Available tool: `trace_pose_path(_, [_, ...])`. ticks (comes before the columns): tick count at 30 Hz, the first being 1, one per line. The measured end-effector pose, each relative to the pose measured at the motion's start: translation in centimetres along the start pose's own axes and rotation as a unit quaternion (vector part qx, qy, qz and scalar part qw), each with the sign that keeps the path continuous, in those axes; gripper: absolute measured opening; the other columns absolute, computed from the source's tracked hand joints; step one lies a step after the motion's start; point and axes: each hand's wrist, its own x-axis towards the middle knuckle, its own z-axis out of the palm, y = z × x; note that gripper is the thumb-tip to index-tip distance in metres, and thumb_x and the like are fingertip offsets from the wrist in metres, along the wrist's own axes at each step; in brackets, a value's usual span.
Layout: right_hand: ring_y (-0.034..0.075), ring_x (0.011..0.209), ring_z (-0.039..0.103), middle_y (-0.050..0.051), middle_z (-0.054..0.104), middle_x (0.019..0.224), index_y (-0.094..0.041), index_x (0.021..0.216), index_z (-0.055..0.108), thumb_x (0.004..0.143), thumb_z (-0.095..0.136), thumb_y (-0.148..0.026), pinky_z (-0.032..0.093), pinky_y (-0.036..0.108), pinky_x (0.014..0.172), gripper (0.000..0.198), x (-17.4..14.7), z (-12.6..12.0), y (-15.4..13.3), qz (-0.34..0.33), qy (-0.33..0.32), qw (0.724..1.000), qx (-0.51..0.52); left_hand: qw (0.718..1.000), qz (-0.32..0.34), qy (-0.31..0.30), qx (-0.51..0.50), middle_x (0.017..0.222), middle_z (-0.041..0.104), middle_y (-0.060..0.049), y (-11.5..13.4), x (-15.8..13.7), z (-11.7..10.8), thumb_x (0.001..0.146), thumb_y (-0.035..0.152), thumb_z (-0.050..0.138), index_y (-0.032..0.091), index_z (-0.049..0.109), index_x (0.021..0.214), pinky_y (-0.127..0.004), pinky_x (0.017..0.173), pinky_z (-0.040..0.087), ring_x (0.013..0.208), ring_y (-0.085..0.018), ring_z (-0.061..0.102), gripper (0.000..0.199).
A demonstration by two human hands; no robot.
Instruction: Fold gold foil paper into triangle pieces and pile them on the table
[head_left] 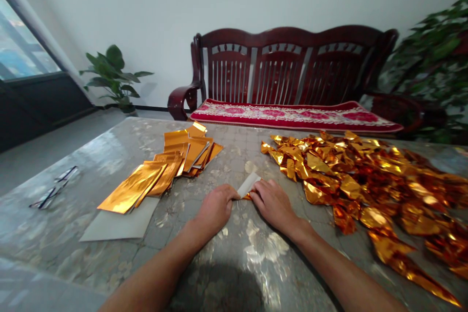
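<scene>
Between my two hands, near the middle of the table, is a small sheet of gold foil paper [249, 184], its pale back showing and a strip of gold visible at the lower edge. My left hand [218, 204] pinches its left corner. On the other side, my right hand [271, 201] has its fingers closed over the right edge, partly covering the sheet. Flat gold foil sheets [133, 186] lie in a loose stack to the left, with a pale sheet [119, 224] partly under them. A wide heap of folded gold foil pieces [351, 180] covers the right side.
A patterned table cover [175, 263] lies under everything. Eyeglasses [54, 187] rest at the table's left. Beyond the far edge stands a dark wooden bench [281, 70] with a red floral cushion [292, 114]. Potted plants [115, 75] flank it on both sides.
</scene>
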Motion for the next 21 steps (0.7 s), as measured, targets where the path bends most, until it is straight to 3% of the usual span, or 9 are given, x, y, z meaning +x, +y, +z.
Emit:
trace_pose_path(10, [0.022, 0.087, 0.054, 0.004, 0.068, 0.095, -0.021, 0.088, 0.059, 0.1, 0.05, -0.031, 0.034, 0.032, 0.076, 0.018, 0.1, -0.1, -0.2, 0.001, 0.0, 1.0, -0.008, 0.99, -0.108, 0.006, 0.087, 0.091, 0.071, -0.003, 1.5, 1.6, -0.9, 0.083, 0.026, 0.058, 0.023, 0.075, 0.08, -0.029, 0.077, 0.044, 0.087, -0.019, 0.065, 0.018])
trace_pose_path(15, [0.021, 0.087, 0.054, 0.004, 0.068, 0.095, -0.021, 0.088, 0.06, 0.1, 0.052, -0.03, 0.033, 0.031, 0.076, 0.016, 0.0, -0.2, -0.2, 0.005, -0.001, 1.0, -0.003, 0.987, -0.121, 0.015, 0.103, 0.087, 0.072, -0.002, 1.8, 1.9, -0.7, 0.082, 0.029, 0.06, 0.023, 0.075, 0.076, -0.029, 0.073, 0.041, 0.083, -0.018, 0.064, 0.017])
trace_pose_path(21, [0.021, 0.087, 0.054, 0.003, 0.069, 0.094, -0.021, 0.087, 0.06, 0.098, 0.055, -0.03, 0.032, 0.031, 0.074, 0.014, 0.0, -0.4, -0.3, 0.012, -0.005, 1.0, 0.012, 0.988, -0.118, 0.013, 0.103, 0.088, 0.072, -0.002, 1.6, 2.0, -0.5, 0.08, 0.029, 0.065, 0.024, 0.075, 0.076, -0.031, 0.079, 0.041, 0.087, -0.02, 0.065, 0.013])
